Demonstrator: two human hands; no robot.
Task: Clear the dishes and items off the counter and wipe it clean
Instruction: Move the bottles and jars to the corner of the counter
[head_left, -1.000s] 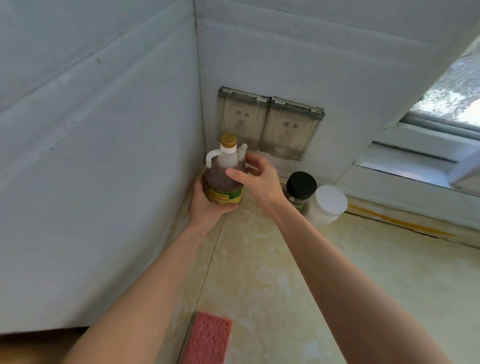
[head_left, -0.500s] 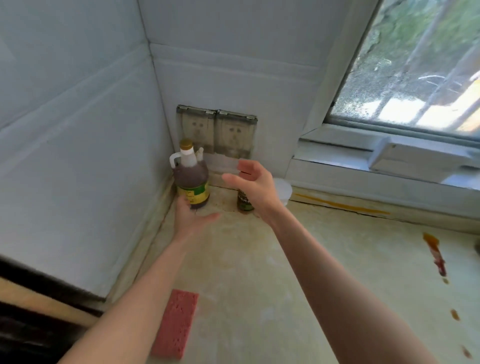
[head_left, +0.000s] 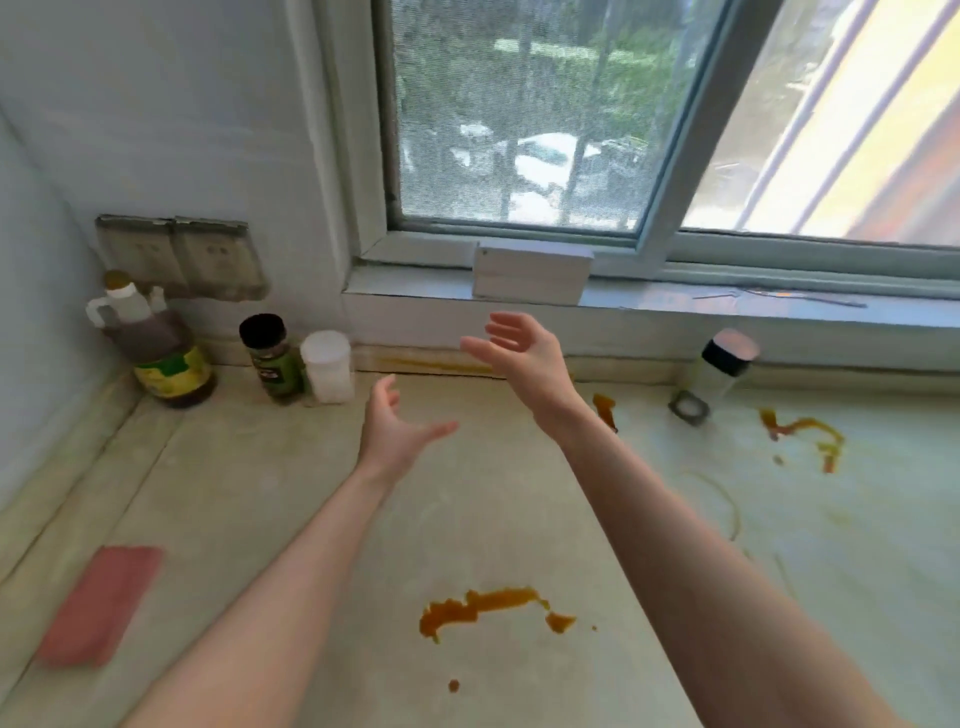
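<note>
A brown oil bottle (head_left: 156, 353) with a white handle stands in the counter's back left corner. Beside it are a black-lidded green spice jar (head_left: 272, 364) and a white jar (head_left: 327, 366). My left hand (head_left: 395, 431) and my right hand (head_left: 519, 353) hover empty above the pale counter (head_left: 270, 493), fingers spread, both well right of the bottle. A clear shaker (head_left: 719, 371) with a black collar leans at the back right, a small grey ring (head_left: 688, 408) at its foot. A pink sponge (head_left: 98, 603) lies at the left.
Orange-brown sauce spills mark the counter in front of me (head_left: 483, 608), near the shaker (head_left: 802, 434) and behind my right wrist (head_left: 605, 410). A white box (head_left: 530, 278) sits on the window sill. Two covered sockets (head_left: 182, 257) are on the wall above the bottle.
Both hands let go of the oil bottle, which now stands in the corner, and have moved right, away from it. The view has swung right and up, showing the window and spills.
</note>
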